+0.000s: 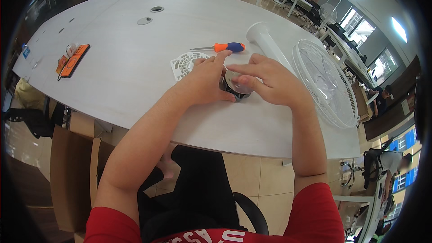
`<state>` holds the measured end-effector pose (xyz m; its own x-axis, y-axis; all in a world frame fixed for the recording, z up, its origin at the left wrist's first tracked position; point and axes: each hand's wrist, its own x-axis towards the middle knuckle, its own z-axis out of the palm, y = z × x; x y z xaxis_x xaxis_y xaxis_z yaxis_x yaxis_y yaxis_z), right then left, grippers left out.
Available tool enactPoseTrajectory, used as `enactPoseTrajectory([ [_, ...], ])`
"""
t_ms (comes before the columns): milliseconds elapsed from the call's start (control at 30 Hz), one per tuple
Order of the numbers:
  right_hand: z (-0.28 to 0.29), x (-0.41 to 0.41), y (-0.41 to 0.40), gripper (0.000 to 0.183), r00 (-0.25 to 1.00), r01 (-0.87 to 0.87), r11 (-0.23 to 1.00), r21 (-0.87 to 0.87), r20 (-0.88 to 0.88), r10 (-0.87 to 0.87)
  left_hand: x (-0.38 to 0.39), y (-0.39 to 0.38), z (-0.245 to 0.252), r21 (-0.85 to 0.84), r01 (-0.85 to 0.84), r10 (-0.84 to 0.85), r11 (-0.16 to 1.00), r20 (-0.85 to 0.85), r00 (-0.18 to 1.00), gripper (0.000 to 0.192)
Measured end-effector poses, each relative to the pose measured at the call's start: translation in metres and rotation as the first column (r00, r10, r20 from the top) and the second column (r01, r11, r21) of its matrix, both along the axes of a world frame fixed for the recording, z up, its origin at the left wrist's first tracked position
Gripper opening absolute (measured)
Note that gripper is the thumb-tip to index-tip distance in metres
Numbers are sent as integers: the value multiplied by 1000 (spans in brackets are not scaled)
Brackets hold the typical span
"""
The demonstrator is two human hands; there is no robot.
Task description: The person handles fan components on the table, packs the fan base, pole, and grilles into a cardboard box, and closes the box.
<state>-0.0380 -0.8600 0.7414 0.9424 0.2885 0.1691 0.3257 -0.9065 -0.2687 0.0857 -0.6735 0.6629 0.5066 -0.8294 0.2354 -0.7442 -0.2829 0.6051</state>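
My left hand (206, 82) curves around the left side of a small electric motor (242, 97), thumb at its near edge. A round, shiny metal cover (243, 88) tops the motor. My right hand (278, 82) reaches over from the right, its thumb and index finger at the cover; whether they grip it or something small is unclear. Just beyond my left hand lies a white slotted plastic grille (182, 65), partly hidden by it. A screwdriver (229, 47) with an orange and blue handle rests behind both hands, its shaft pointing left.
A white plastic fan stand tube (271, 44) lies behind my right hand. Beside it, a round fan guard (325, 84) reaches the table's right edge. An orange phone-like device (76, 61) and a clear plastic bottle (30, 57) are at left. A cardboard box (72, 175) stands below the table (111, 40).
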Motion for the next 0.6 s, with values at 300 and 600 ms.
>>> enactPoseTrajectory([
  [300, 3, 0, -16, 45, 994, 108, 993, -43, -19, -108, -3, 0, 6, 47, -23, 25, 999, -47, 999, 121],
  [600, -7, 6, -20, 41, 977, 113, 991, 76, 176, -125, -4, 0, 9, 45, -27, 31, 999, -75, 997, 120],
])
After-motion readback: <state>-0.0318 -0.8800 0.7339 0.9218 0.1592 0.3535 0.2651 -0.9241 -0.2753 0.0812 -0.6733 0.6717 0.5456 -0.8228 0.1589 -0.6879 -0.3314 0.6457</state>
